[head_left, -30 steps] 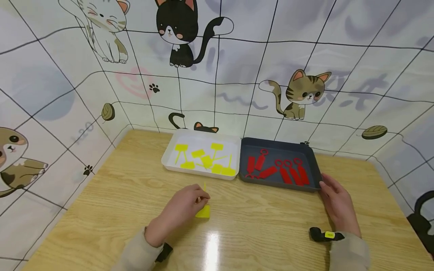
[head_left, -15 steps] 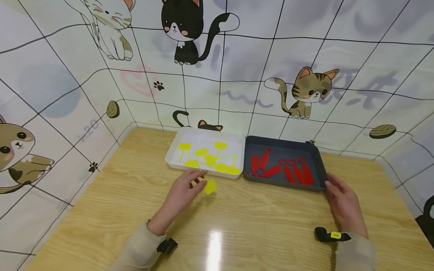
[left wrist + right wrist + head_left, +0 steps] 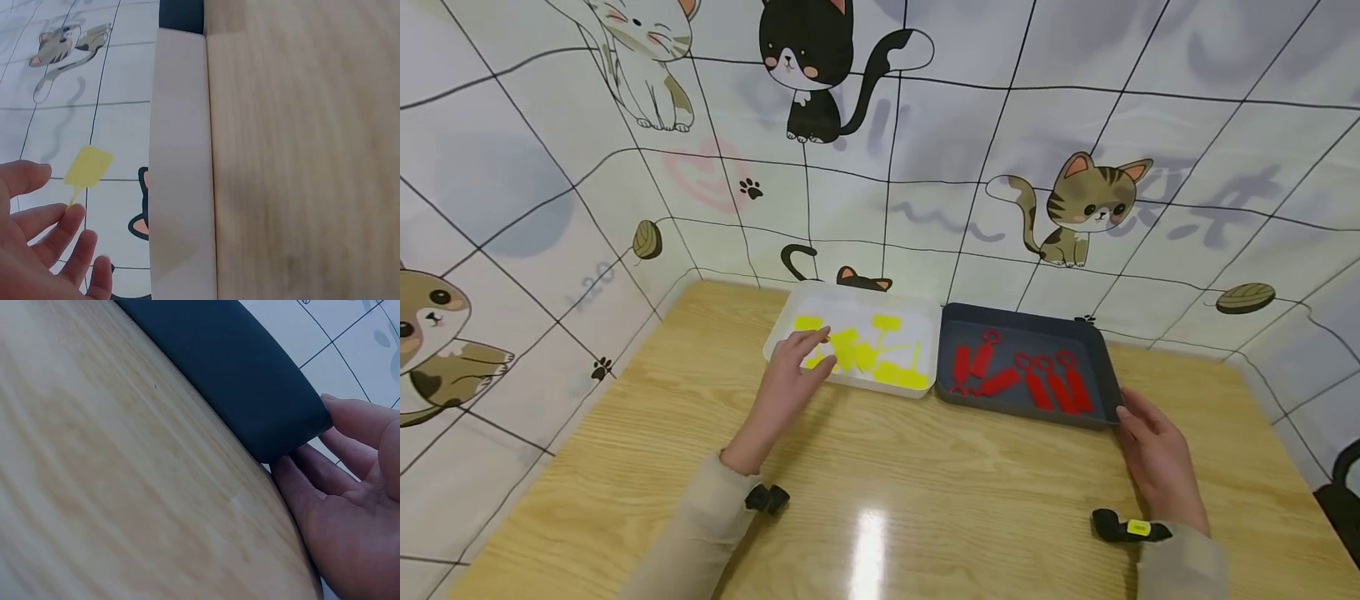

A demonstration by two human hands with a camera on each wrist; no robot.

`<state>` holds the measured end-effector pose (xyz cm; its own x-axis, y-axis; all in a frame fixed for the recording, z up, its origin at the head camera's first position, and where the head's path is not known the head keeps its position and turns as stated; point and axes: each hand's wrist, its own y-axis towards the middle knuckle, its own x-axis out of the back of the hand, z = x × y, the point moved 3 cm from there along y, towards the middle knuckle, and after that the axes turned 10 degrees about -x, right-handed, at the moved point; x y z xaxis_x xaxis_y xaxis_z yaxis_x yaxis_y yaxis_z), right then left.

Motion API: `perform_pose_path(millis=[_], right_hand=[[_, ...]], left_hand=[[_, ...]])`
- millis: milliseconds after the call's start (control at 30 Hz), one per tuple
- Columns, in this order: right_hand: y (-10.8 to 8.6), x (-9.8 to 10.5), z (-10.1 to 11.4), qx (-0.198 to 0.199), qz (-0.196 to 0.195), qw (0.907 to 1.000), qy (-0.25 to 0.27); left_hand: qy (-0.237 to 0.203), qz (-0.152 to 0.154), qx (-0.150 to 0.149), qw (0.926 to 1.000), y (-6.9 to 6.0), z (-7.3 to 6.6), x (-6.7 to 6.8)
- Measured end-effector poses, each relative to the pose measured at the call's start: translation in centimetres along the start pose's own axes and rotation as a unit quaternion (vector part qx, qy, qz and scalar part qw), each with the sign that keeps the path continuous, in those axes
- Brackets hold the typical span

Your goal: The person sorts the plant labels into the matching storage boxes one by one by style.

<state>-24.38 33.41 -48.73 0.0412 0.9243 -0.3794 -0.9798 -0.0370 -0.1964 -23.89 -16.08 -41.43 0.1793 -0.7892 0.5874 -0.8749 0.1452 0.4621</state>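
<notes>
In the head view my left hand is over the near left part of the white tray. Its thumb stands apart from the fingers. A yellow square tag with a thin stem shows in the left wrist view, its stem end at the index and middle fingertips; whether it is still held is unclear. Several similar yellow tags lie in that tray. My right hand grips the near right corner of the dark grey tray, thumb on one side and fingers round the other. Several red ring-ended tags lie inside.
The two trays stand side by side at the back of the wooden table. Behind and beside them rises a white covering with cat drawings. A black strap is on the left wrist, another on the right.
My left hand has lifted a yellow tag from the table and carried it forward to the white tray; its thumb and fingers have spread. The right hand stays on the dark tray's corner.
</notes>
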Motion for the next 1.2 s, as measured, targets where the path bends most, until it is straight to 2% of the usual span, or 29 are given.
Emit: perform_pose_path(millis=[167,333,467,733,967,1200], right_hand=[[-0.2,0.1,0.0,0.002,0.0,1.0,-0.003],[-0.2,0.1,-0.2,-0.001,-0.002,1.0,-0.003],[-0.2,0.2,-0.2,-0.002,-0.004,1.0,0.007],[-0.1,0.2,-0.1,-0.005,-0.013,0.9999,-0.007],[-0.2,0.3,-0.1,0.005,0.0,0.9998,0.018],[-0.1,0.2,-0.2,0.021,0.018,0.9991,0.031]], left_hand=[[-0.005,0.006,0.024,0.9997,1.6,1.5,-0.2],[-0.022,0.024,0.065,0.9974,3.0,2.9,-0.4],[-0.027,0.03,0.088,0.9953,4.1,3.4,-0.4],[-0.016,0.05,0.108,0.9927,6.3,3.9,-1.4],[0.013,0.065,0.129,0.9894,7.3,5.3,-2.8],[0.047,0.112,0.154,0.9806,7.3,6.4,-3.5]])
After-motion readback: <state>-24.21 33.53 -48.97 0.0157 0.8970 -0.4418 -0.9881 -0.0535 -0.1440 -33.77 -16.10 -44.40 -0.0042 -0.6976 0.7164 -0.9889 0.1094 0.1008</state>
